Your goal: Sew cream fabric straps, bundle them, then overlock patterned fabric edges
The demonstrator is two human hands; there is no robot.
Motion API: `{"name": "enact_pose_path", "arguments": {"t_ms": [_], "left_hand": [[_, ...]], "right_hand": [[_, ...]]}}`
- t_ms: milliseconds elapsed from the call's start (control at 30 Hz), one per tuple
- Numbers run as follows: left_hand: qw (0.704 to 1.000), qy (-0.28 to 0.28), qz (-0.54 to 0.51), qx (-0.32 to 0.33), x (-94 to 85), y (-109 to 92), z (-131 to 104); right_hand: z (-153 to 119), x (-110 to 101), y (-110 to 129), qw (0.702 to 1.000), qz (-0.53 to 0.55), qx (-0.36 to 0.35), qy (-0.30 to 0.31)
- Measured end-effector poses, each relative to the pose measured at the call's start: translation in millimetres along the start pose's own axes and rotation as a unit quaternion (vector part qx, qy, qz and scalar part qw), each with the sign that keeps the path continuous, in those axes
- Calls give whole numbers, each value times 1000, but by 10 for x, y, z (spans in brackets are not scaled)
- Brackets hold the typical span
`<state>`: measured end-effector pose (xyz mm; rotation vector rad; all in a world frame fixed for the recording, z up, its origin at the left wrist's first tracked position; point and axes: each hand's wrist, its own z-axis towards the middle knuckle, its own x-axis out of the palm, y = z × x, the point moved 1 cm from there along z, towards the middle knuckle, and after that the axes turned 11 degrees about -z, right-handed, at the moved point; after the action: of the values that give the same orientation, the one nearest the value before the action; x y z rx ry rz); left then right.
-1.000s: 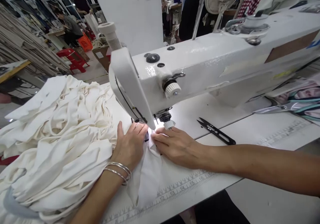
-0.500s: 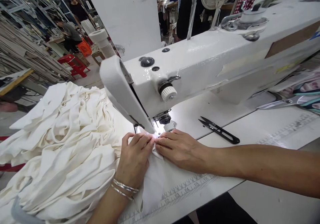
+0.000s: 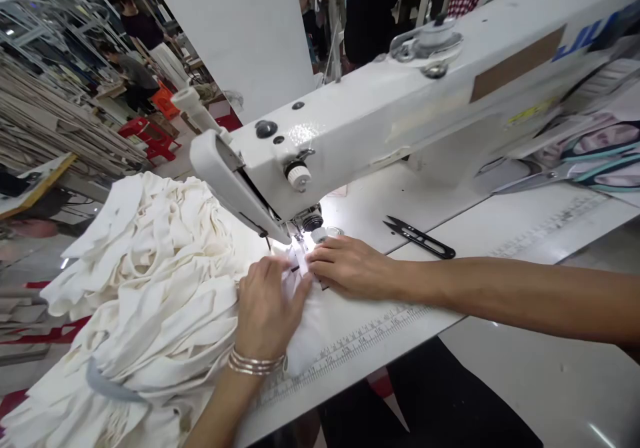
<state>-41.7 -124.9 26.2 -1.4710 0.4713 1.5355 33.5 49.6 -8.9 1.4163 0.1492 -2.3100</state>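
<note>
My left hand [image 3: 267, 305], with silver bangles at the wrist, is curled over a piece of white cloth [image 3: 311, 338] just in front of the sewing machine's needle area [image 3: 299, 238]. Its thumb stands apart from the fingers, and cloth shows between them. My right hand [image 3: 353, 268] is closed at the cloth's right side, close to the presser foot, fingers together and tips bent down. The cloth runs under the lit needle and hangs toward the table's front edge. The fingertips are partly blurred.
The white sewing machine [image 3: 380, 121] spans the table. Black thread snips [image 3: 420, 238] lie right of my right hand. A heap of cream fabric strips [image 3: 165, 288] fills the left side. Scissors [image 3: 535, 180] lie farther right. Ruler markings [image 3: 350, 348] line the front edge. People work behind.
The view has shifted, so the machine appears lower and farther left. My left thumb and fingers have spread apart, and a gap has opened between my hands, showing more cloth at the needle.
</note>
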Motion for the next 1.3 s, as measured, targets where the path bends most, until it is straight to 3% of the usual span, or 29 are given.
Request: {"name": "enact_pose_path", "arguments": {"t_ms": [67, 133, 233, 300, 400, 467, 533, 600, 700, 767, 867, 1100, 1133, 1200, 1300], "left_hand": [[999, 25, 21, -32, -58, -84, -148], [999, 42, -9, -21, -129, -176, -315], [983, 16, -180, -45, -241, -286, -526], [934, -5, -325, -147, -277, -329, -620], [804, -10, -503, -318, -263, -386, -723], [745, -4, -556, -369, -255, -423, -792], [755, -18, -541, -370, -284, -450, -881], [825, -57, -455, -330, -347, -474, -991], [945, -125, -236, -187, -441, -541, -1155], [980, -137, -130, -56, -457, -608, -1232], [986, -125, -79, 79, -424, -686, -1282], [986, -78, -46, 137, -382, -702, -1250], [986, -73, -34, 147, -378, -700, -1242], [984, -66, -1, 168, -349, -698, -1225], [979, -68, 28, 192, -245, -700, -1199]], "right_hand": [[-2, -8, -22, 998, 33, 41, -26], [-8, -42, -40, 990, 76, 104, -61], [-44, -147, 9, 946, 213, 230, -78], [-96, -227, 136, 864, 371, 339, -40], [-187, -309, 489, 649, 607, 456, 53], [-220, -326, 770, 522, 713, 459, 96], [-226, -316, 1013, 456, 770, 435, 102], [-222, -293, 1186, 440, 787, 425, 81], [-231, -280, 1328, 477, 767, 427, 44], [-259, -289, 1377, 516, 743, 425, 37], [-314, -309, 1417, 567, 708, 419, 31], [-412, -313, 1508, 648, 644, 407, 7], [-437, -310, 1514, 679, 620, 393, -3], [-500, -300, 1487, 775, 528, 346, -36], [-590, -279, 1304, 930, 253, 245, -108]]}}
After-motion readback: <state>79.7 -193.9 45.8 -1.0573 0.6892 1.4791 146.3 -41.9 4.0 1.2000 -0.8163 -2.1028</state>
